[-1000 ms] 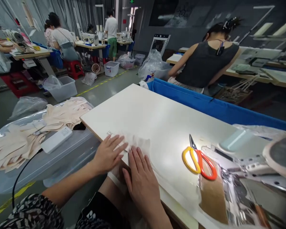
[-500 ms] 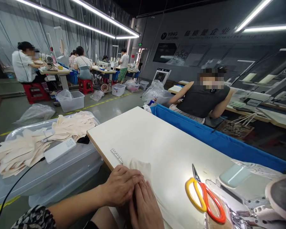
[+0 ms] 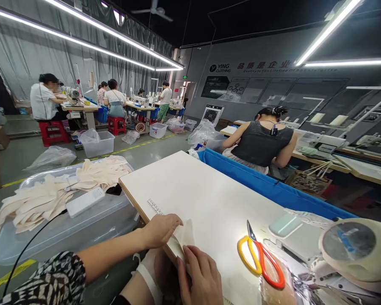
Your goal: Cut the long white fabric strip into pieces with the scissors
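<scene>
A small piece of thin white fabric (image 3: 186, 235) lies at the near edge of the white worktable (image 3: 209, 195). My left hand (image 3: 160, 228) curls over its left end, fingers closed on the cloth. Lower down, my right hand (image 3: 200, 277) pinches the fabric's near edge. A printed ruler mark (image 3: 154, 206) sits on the table just beyond my left hand. Orange-and-yellow scissors (image 3: 260, 260) lie to the right of both hands, under the lamp's bright patch.
A sewing machine (image 3: 346, 254) fills the right corner. On my left, a clear bin lid (image 3: 51, 228) carries cream fabric pieces (image 3: 60, 190) and a white power bank (image 3: 85, 201). A blue cloth trough (image 3: 273, 188) borders the table's far side. Other people sew at tables behind.
The view tilted upward, showing more of the room. My hands went from lying flat on the fabric to gripping it, and its edge is now lifted off the table.
</scene>
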`<action>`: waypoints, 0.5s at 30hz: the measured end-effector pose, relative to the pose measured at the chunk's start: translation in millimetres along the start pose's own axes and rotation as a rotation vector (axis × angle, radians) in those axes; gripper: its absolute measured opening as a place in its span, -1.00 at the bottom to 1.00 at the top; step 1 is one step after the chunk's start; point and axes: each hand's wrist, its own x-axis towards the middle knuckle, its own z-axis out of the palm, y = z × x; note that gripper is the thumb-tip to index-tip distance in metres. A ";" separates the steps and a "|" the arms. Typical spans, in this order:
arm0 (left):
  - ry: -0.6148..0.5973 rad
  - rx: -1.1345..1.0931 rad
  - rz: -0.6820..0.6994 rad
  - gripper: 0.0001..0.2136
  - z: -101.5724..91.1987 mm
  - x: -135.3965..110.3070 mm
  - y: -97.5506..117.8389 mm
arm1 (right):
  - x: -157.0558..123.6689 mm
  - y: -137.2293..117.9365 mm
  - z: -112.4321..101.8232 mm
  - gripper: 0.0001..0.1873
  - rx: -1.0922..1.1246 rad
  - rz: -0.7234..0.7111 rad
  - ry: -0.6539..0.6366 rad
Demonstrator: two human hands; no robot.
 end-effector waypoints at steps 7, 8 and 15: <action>0.006 -0.045 -0.115 -0.65 -4.6 2.0 2.6 | 5.1 -2.1 -2.3 -0.77 0.106 0.097 0.026; -0.001 -0.019 -0.117 -0.66 -5.4 1.7 4.0 | 5.9 -1.9 -1.8 -0.75 0.120 0.120 0.035; -0.252 0.095 0.076 -0.71 -3.3 4.3 14.0 | 6.0 1.1 -9.3 -0.73 0.114 0.182 0.054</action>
